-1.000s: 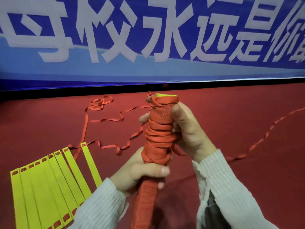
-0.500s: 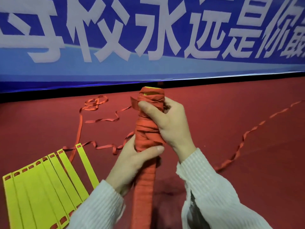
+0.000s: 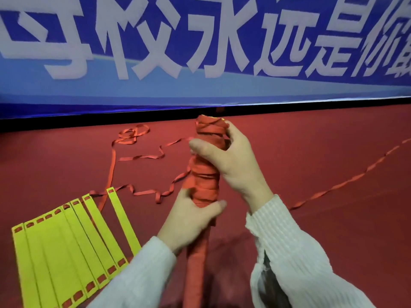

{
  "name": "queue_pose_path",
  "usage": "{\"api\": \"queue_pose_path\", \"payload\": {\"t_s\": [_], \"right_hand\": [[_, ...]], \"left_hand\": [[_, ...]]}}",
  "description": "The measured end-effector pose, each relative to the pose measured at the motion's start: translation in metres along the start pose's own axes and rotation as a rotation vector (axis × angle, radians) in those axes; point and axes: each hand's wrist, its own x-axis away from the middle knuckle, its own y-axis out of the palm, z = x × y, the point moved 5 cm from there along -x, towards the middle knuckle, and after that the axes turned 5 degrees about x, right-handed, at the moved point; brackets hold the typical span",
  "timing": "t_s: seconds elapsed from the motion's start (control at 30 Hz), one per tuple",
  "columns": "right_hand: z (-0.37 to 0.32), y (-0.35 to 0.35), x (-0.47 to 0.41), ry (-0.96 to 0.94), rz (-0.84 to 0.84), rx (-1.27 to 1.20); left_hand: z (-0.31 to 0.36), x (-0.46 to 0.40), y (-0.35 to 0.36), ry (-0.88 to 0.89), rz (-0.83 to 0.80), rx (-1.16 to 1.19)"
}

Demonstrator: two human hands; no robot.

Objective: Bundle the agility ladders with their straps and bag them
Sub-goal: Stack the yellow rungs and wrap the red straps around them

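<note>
Gripping strap-wrapped bundle [image 3: 205,174] upright, left hand [image 3: 189,218] low, right hand [image 3: 231,165] high

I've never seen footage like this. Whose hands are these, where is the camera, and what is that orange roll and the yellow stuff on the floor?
No machine here: a person works with bare hands, and the single camera sits on their head, looking forward and down. The left hand grips the lower part of an upright bundle, a folded agility ladder wound round with its orange strap. The right hand holds the bundle near the top. On the red floor to the left lies a second ladder, its yellow rungs fanned out flat, with loose orange strap trailing away. Behind runs a blue banner with white characters. No bag is visible.
</note>
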Motion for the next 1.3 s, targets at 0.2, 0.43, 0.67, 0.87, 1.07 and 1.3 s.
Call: {"api": "queue_pose_path", "payload": {"t_s": [0.2,0.43,0.67,0.87,1.07,1.3], "right_hand": [[-0.007,0.000,-0.001,-0.039,0.008,0.018],[0.003,-0.022,0.001,0.160,-0.147,0.672],[0.004,-0.014,0.008,0.198,-0.331,0.319],[-0.003,-0.012,0.005,0.095,-0.260,0.105],[-0.007,-0.021,-0.004,-0.059,-0.048,0.137],[-0.004,-0.033,0.001,-0.047,-0.223,0.156]], "left_hand": [[0.008,0.012,0.011,-0.180,-0.118,0.369],[0.004,0.006,-0.008,-0.070,0.170,0.242],[0.006,-0.005,-0.028,0.022,0.295,0.150],[0.002,-0.005,-0.030,-0.009,0.318,0.150],[0.020,0.002,-0.021,0.001,0.113,0.415],[0.026,0.002,-0.031,-0.012,0.184,0.494]]}}
